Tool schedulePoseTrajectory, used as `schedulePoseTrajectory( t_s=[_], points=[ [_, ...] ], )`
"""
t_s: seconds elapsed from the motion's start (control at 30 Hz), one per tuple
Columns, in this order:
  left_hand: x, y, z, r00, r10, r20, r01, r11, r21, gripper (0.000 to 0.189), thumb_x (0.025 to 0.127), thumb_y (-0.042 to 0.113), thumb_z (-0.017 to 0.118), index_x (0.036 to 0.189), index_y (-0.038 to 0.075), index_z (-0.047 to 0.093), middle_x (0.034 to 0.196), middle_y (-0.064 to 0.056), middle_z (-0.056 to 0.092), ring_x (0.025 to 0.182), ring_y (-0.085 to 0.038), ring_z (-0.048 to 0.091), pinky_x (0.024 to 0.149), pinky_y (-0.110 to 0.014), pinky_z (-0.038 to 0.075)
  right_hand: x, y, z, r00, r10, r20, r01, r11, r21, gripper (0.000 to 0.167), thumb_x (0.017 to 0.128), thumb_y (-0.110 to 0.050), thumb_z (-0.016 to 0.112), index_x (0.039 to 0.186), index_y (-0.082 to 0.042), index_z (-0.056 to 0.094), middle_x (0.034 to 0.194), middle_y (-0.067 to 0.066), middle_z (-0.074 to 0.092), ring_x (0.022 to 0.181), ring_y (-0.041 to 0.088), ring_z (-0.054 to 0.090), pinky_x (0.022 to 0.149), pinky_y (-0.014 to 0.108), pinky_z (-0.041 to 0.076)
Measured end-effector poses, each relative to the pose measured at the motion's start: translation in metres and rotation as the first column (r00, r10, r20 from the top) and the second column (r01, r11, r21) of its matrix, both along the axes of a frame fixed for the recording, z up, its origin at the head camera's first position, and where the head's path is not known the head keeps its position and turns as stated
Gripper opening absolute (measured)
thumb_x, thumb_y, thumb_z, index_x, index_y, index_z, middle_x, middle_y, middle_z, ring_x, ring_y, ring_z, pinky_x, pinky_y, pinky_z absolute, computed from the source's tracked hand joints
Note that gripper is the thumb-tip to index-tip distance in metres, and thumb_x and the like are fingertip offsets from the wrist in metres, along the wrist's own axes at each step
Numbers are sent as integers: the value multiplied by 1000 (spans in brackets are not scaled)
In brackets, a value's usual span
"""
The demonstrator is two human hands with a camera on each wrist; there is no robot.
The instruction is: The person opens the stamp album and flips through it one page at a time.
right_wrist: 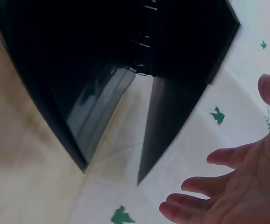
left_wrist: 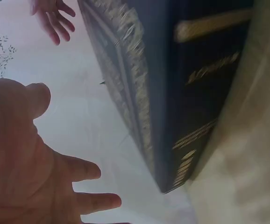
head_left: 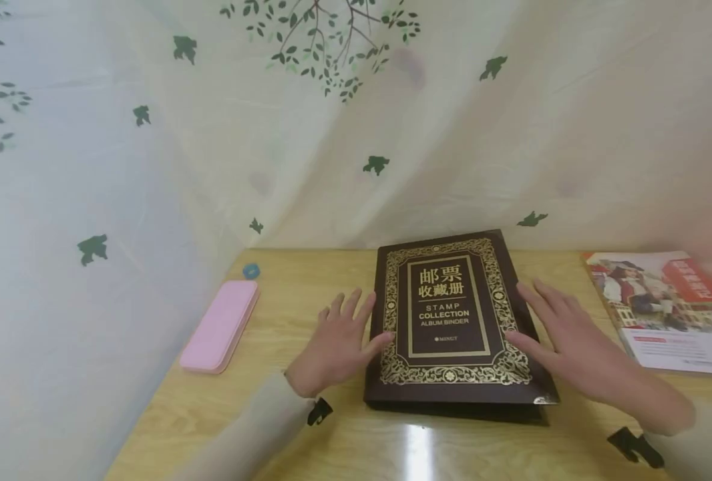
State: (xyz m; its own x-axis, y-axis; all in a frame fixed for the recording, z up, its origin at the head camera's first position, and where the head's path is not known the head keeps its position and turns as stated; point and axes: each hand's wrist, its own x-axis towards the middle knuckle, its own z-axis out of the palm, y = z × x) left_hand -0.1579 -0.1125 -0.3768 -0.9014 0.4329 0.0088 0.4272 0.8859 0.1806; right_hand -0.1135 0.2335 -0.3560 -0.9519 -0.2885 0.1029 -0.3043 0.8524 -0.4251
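Observation:
A dark brown stamp album binder (head_left: 449, 367) with gold lettering and an ornate gold border lies on the table, front cover up. My left hand (head_left: 340, 344) spreads its fingers along the binder's left side, thumb close over the cover's edge. On the right side, my right hand (head_left: 584, 361) is likewise spread, fingertips at the cover's edge. The left wrist view shows the thick spine (left_wrist: 195, 93) with gold print beside my straight fingers. In the right wrist view the cover stands raised from the back, with metal rings (right_wrist: 142, 69) inside. Neither hand grips anything.
A pink case (head_left: 219, 327) lies at the table's left edge, a small blue round object (head_left: 251, 270) behind it. An illustrated magazine or book (head_left: 668, 314) lies at the right. Behind the wooden table (head_left: 296, 294) hangs a pale curtain (head_left: 308, 174) with leaf and bird prints.

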Motion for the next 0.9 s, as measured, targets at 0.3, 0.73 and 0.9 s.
schedulePoseTrajectory(
  t_s=[0.3,0.73,0.9],
  points=[
    [2,3,-25,993,-19,119,11,998,69,80,95,64,25,150,6,22,150,-17,28,134,-40,27,104,-55,24,16,5,-24,1000,-1,16,3,992,-124,76,96,-41,53,152,-8,14,146,32,24,127,55,25,93,69,23],
    [7,7,-41,985,-49,163,27,991,134,83,95,64,24,150,2,19,148,-18,30,136,-37,24,107,-51,19,23,7,-31,1000,2,14,0,984,-181,71,97,-35,53,153,-22,12,152,22,18,130,52,23,92,71,21],
    [7,16,-43,984,-95,150,74,987,141,81,96,63,23,150,2,20,147,-17,32,136,-36,25,108,-48,19,26,26,-25,1000,7,-15,-11,962,-273,63,99,-22,51,152,-29,19,153,14,23,132,47,23,88,73,21]
  ],
)
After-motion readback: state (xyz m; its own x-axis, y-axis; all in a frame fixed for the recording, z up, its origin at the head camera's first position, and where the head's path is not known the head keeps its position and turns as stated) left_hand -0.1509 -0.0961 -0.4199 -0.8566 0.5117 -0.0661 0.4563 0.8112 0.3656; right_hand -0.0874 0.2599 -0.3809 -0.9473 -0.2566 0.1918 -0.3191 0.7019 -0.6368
